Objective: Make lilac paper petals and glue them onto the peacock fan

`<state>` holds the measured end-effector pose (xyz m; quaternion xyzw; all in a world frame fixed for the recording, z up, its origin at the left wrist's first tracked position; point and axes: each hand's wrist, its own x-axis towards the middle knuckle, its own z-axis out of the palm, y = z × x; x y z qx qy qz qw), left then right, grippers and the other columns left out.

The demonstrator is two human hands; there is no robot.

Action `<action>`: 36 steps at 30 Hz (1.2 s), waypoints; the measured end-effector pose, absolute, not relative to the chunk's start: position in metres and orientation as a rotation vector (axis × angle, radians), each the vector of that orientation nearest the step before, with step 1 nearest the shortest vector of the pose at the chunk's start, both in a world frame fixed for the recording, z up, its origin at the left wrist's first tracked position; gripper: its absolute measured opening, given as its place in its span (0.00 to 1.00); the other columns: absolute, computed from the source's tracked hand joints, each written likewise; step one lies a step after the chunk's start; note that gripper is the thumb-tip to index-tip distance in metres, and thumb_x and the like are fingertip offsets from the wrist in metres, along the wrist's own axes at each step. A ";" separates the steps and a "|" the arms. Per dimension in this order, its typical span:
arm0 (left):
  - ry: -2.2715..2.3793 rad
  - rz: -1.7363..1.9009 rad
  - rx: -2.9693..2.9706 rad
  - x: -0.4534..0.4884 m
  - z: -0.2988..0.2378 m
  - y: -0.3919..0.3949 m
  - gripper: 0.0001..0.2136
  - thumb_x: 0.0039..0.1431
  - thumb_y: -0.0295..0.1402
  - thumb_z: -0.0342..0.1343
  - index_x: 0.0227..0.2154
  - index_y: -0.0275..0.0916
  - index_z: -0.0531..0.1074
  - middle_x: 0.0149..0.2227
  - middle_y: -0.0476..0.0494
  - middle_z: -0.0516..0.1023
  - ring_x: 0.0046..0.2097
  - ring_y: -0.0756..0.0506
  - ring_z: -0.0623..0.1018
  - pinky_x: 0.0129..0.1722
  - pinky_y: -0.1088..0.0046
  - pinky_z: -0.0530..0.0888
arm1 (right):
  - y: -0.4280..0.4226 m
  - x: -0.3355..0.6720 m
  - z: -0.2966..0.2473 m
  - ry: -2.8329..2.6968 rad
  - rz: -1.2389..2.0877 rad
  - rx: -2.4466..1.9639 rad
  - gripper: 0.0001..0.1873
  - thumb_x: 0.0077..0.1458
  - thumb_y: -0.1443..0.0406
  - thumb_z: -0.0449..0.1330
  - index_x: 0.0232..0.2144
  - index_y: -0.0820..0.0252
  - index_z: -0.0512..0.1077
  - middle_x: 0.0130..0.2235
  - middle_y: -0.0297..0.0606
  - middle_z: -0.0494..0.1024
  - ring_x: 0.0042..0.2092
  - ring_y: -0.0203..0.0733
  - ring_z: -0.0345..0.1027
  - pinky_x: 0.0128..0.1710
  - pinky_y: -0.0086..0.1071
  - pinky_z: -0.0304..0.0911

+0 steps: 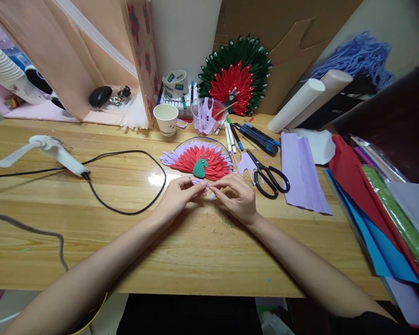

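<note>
Between my two hands, close to the table's middle, is a small strip of purple crepe paper [199, 182]. My left hand [183, 193] pinches one end of it between thumb and forefinger. Fingertips of my right hand [236, 194] pinch its other end. Just beyond them lies a paper peacock [209, 160] with red and purple petal-like feathers on a round clear backing. Its green body [199, 168] sits at the lower centre. To the right of my right hand rest black-handled scissors [270, 179] beside a cut purple paper scrap [245, 163].
A white glue gun [61, 156] with a looping black cord lies at left. Behind the peacock stand a paper cup [166, 120], a clear bowl [209, 122] of purple pieces and a finished green-and-red peacock [235, 77]. Purple crepe paper [302, 177] and coloured sheets [370, 209] lie at right.
</note>
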<state>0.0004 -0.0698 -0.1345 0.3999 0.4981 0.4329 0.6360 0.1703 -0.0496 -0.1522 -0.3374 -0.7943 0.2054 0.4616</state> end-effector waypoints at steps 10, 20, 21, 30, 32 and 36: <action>1.129 0.983 0.910 0.000 -0.134 -0.070 0.11 0.47 0.39 0.60 0.24 0.34 0.72 0.26 0.48 0.73 0.30 0.51 0.72 0.35 0.76 0.67 | -0.049 0.170 -0.152 -1.951 0.495 -0.816 0.06 0.49 0.72 0.61 0.31 0.59 0.73 0.29 0.36 0.76 0.32 0.39 0.67 0.34 0.35 0.62; 1.137 0.989 0.922 0.000 -0.134 -0.069 0.11 0.47 0.39 0.60 0.24 0.34 0.72 0.26 0.48 0.73 0.30 0.52 0.71 0.34 0.76 0.67 | -0.049 0.171 -0.153 -1.962 0.513 -0.837 0.06 0.50 0.71 0.60 0.32 0.58 0.72 0.29 0.36 0.75 0.31 0.39 0.66 0.34 0.36 0.61; 1.138 0.990 0.923 0.000 -0.134 -0.069 0.12 0.46 0.39 0.60 0.24 0.34 0.72 0.26 0.48 0.73 0.30 0.52 0.71 0.34 0.76 0.67 | -0.049 0.171 -0.153 -1.966 0.515 -0.837 0.06 0.50 0.71 0.60 0.32 0.58 0.72 0.29 0.36 0.75 0.31 0.38 0.66 0.34 0.36 0.61; 1.132 0.994 0.877 0.001 -0.135 -0.070 0.11 0.46 0.39 0.61 0.23 0.34 0.72 0.25 0.48 0.73 0.30 0.51 0.72 0.34 0.75 0.68 | -0.049 0.171 -0.154 -1.971 0.533 -0.841 0.06 0.50 0.70 0.60 0.34 0.58 0.73 0.28 0.36 0.74 0.31 0.38 0.66 0.34 0.35 0.61; 1.127 1.002 0.868 0.001 -0.135 -0.070 0.11 0.46 0.39 0.61 0.23 0.33 0.72 0.25 0.48 0.73 0.30 0.51 0.72 0.34 0.75 0.68 | -0.049 0.171 -0.154 -1.977 0.539 -0.841 0.07 0.49 0.69 0.61 0.34 0.58 0.72 0.29 0.36 0.74 0.31 0.38 0.66 0.34 0.35 0.61; 1.127 1.010 0.866 0.001 -0.133 -0.069 0.12 0.46 0.39 0.60 0.23 0.33 0.72 0.25 0.47 0.73 0.30 0.50 0.72 0.35 0.74 0.69 | -0.049 0.171 -0.154 -1.984 0.558 -0.835 0.10 0.48 0.68 0.62 0.36 0.58 0.72 0.29 0.36 0.74 0.32 0.39 0.66 0.34 0.36 0.62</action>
